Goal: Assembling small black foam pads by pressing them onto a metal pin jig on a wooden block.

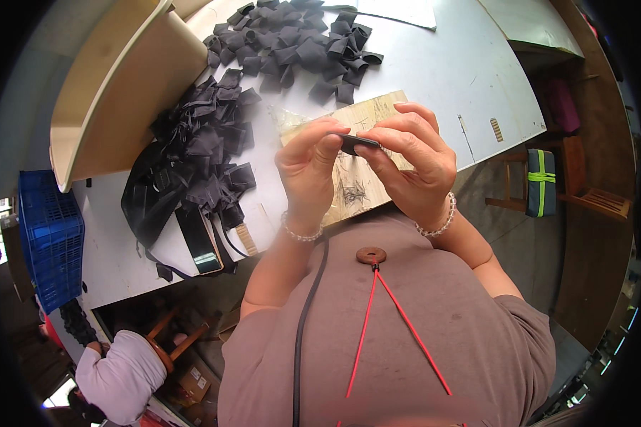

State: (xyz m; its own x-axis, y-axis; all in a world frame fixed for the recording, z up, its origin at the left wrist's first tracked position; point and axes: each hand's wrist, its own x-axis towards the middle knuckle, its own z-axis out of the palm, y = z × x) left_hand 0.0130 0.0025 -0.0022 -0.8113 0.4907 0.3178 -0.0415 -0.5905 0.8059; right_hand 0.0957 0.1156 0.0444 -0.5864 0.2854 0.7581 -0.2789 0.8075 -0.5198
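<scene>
Between my two hands, above a light wooden board (361,191), a small black fabric piece (357,143) is pinched edge-on. My left hand (308,167) grips its left end between thumb and fingers. Its right end is held by my right hand (414,160), thumb below and fingers above. Beyond the board lies a heap of small black fabric pieces (299,53), several of them folded or looped. A second black pile (203,139) of joined or tangled pieces spreads over the table to the left of my hands.
Next to the left pile, a dark phone (199,242) lies by the table edge. A cream curved panel (124,92) rises at the left, with a blue crate (48,238) beside it. Another person (124,373) sits at lower left. A cushioned stool (541,183) stands to the right.
</scene>
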